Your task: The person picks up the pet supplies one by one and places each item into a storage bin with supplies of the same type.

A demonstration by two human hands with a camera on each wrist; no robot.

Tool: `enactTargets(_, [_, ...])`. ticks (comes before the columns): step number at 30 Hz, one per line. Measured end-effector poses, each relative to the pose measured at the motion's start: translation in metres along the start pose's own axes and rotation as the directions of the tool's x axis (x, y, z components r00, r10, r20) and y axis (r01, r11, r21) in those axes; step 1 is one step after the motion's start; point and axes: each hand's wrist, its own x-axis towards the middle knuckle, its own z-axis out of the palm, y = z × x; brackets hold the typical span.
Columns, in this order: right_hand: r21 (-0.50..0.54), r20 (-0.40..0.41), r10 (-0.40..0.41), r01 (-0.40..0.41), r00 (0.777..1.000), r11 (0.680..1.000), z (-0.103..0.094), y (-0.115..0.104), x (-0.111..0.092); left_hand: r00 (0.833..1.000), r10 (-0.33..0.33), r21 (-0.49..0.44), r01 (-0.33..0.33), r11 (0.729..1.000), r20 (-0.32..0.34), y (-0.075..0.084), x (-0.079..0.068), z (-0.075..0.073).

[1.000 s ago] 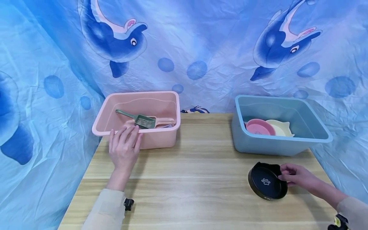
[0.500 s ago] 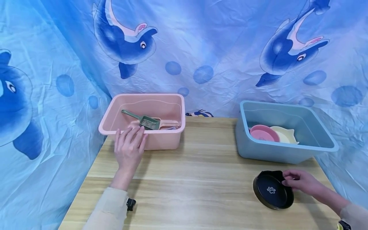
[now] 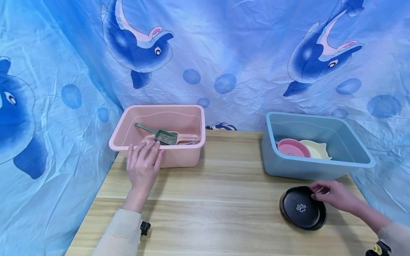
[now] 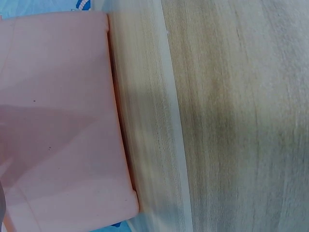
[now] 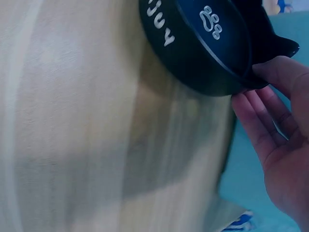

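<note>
My right hand (image 3: pixel 334 195) pinches the rim of a black pet bowl (image 3: pixel 302 208) with cat ears and a white paw print, thumb inside and fingers outside. The right wrist view shows the bowl (image 5: pixel 193 53) tilted, with white lettering on its side. My left hand (image 3: pixel 142 167) rests its fingers on the front rim of a pink bin (image 3: pixel 182 158), whose outer wall (image 4: pixel 63 121) fills much of the left wrist view. Inside this bin lie a green slotted litter scoop (image 3: pixel 164 137) and a pink-handled item (image 3: pixel 189 137), partly hidden by the front rim.
Behind the black bowl stands a blue bin (image 3: pixel 298 169), holding a pink dish (image 3: pixel 293 146) and a cream cat-eared dish (image 3: pixel 315 149). A wooden table (image 3: pixel 217 213) bears everything. Blue dolphin-print cloth (image 3: pixel 208 53) hangs at the back and sides.
The head view has shifted, so the scene sits slightly right and lower. The black bowl's tilt has changed a little in my right hand. My left hand stays on the pink bin's rim.
</note>
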Motion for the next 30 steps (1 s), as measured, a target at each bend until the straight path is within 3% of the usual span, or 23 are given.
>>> enactTargets(14, [-0.219,-0.019,-0.117,0.11,0.993,0.969,-0.015,-0.042,0.024,0.999,-0.018,-0.005,0.019,1.0,0.035,-0.001,-0.002,-0.001])
enactTargets(21, [-0.37,-0.038,-0.235,0.205,0.971,0.906,-0.024,-0.06,0.031,1.0,-0.01,-0.011,0.01,1.0,0.008,-0.001,-0.001,0.001])
enactTargets(30, [-0.475,-0.061,-0.305,0.241,0.95,0.846,-0.05,-0.1,0.044,1.0,-0.008,-0.004,0.008,1.0,0.011,-0.002,-0.002,0.001])
